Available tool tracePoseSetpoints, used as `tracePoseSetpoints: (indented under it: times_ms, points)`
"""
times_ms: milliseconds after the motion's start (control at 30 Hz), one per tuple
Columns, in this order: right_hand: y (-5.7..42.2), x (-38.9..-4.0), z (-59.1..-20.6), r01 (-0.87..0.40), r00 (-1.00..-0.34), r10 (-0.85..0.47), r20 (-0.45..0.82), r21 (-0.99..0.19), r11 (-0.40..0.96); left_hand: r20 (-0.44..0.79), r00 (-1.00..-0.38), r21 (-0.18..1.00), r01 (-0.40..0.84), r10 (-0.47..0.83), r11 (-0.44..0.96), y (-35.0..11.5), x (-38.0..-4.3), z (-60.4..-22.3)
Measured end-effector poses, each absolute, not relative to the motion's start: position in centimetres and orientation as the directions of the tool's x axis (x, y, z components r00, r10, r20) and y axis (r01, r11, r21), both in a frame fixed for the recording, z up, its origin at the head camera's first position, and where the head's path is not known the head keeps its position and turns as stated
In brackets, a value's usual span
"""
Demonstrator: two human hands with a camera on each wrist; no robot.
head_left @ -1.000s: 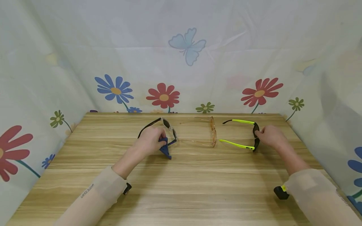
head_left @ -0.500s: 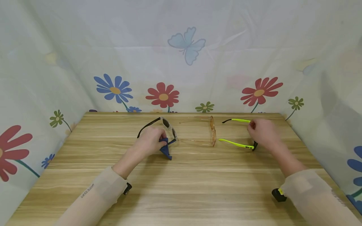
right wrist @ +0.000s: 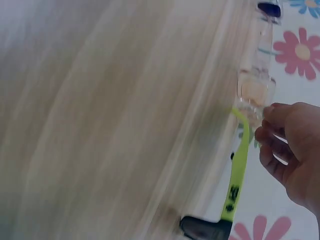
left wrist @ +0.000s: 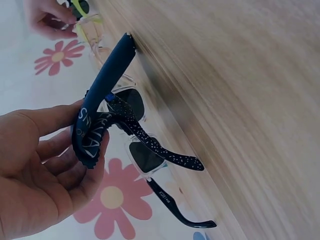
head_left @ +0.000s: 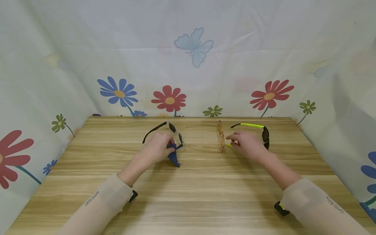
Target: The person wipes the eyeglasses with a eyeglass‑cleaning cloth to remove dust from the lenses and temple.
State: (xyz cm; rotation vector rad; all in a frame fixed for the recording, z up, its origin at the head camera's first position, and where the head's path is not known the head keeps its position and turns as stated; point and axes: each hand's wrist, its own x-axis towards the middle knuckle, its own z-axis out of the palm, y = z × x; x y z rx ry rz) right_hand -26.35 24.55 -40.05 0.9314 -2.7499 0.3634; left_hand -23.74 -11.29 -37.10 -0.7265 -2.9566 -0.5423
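Note:
My left hand pinches a folded dark-blue cloth with pale lettering between thumb and fingers. Right by the cloth stand clear-fronted sunglasses with dark lenses; their speckled black temple passes close to it, and whether they touch I cannot tell. In the middle lie amber-tinted transparent glasses, temples pointing left. My right hand is just right of their front, fingers loosely bent, holding nothing. Beneath and behind it are neon-yellow sunglasses with dark lenses, the near temple mostly hidden in the head view.
All three pairs stand in a row toward the back of the wood-grain table, temples unfolded. A white curtain printed with flowers and a butterfly encloses the back and both sides. A small black device sits at the right wrist.
My right hand has left the front of the neon-yellow sunglasses and moved left across them to the amber glasses. The left hand still holds the cloth, almost unmoved.

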Motion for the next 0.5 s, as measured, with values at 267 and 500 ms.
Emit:
tracePoseSetpoints:
  times_ms: [267,500]
  points:
    - [22.6,-25.7,-40.4,-0.606,-0.779,-0.562,0.277,-0.104,0.789,0.128,-0.885,0.334,0.464,0.448,0.821,-11.3,-23.6,-37.2]
    - [21.8,-25.3,-40.7,-0.639,-0.753,-0.592,0.289,-0.104,0.762,0.131,-0.883,0.335,0.468,0.451,0.818,-11.3,-23.4,-37.1]
